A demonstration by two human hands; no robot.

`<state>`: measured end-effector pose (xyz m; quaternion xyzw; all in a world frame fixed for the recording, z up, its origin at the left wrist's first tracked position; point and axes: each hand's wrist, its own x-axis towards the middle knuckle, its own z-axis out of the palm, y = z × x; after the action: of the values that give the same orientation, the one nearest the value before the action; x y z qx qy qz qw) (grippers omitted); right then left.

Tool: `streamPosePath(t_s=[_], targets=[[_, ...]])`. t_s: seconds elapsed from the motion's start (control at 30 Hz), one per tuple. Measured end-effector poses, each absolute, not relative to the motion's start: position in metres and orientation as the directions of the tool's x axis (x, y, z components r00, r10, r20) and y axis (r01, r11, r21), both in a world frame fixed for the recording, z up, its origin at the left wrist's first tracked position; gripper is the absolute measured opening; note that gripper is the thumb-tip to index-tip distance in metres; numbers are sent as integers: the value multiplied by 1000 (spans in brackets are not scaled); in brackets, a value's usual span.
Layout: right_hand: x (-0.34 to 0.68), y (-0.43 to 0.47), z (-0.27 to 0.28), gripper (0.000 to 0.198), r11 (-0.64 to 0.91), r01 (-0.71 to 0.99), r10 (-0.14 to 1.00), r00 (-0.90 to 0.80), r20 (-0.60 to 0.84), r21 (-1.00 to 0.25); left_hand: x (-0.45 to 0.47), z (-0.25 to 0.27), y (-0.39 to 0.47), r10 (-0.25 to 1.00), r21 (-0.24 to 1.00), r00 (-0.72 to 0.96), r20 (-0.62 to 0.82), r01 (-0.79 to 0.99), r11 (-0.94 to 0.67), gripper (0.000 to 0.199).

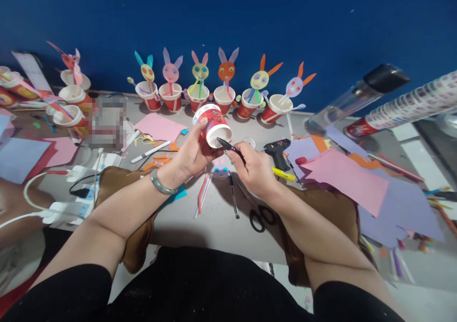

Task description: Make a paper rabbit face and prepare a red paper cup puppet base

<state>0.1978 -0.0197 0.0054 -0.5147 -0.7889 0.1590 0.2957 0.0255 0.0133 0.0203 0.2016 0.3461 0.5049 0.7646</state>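
Observation:
My left hand (pixel 194 151) is wrapped round a red and white paper cup (pixel 214 121), held tilted above the table with one white end towards me. My right hand (pixel 252 165) grips a dark pen-like tool (pixel 232 148); its pointed tip is at that white end. Whether the tip pierces the paper I cannot tell. Below the hands lie a purple paper face (pixel 220 170), some bent striped straws (pixel 203 193), a clear pen (pixel 233 196) and scissors (pixel 262 217) with black handles. A black glue gun (pixel 277 151) lies to the right of my right hand.
Several cups with paper rabbit faces (pixel 226 70) line the blue wall. A stack of paper cups (pixel 410 101) and a clear tube (pixel 350 98) lie right, beyond coloured paper (pixel 346 177). Power strips (pixel 67 212) with cables sit left, near another person's arm (pixel 17 208).

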Motion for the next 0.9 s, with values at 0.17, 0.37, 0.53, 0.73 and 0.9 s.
streamPosePath(t_s=[0.17, 0.37, 0.53, 0.73, 0.9], targets=[[198, -20, 4, 46, 412, 730, 908, -283, 309, -545, 24, 19, 14, 910, 684, 238, -339, -602, 412, 35], [197, -18, 5, 44, 393, 681, 919, -267, 290, -618, 25, 19, 14, 915, 682, 234, -330, -611, 402, 35], [196, -16, 6, 39, 373, 617, 928, -252, 275, -693, 26, 16, 16, 916, 696, 218, -336, -598, 397, 39], [192, -15, 10, 34, 352, 536, 934, -255, 250, -767, 26, 15, 18, 921, 686, 217, -324, -617, 387, 36], [192, -14, 9, 34, 332, 526, 941, -248, 232, -783, 27, 14, 19, 931, 719, 171, -323, -595, 359, 38]])
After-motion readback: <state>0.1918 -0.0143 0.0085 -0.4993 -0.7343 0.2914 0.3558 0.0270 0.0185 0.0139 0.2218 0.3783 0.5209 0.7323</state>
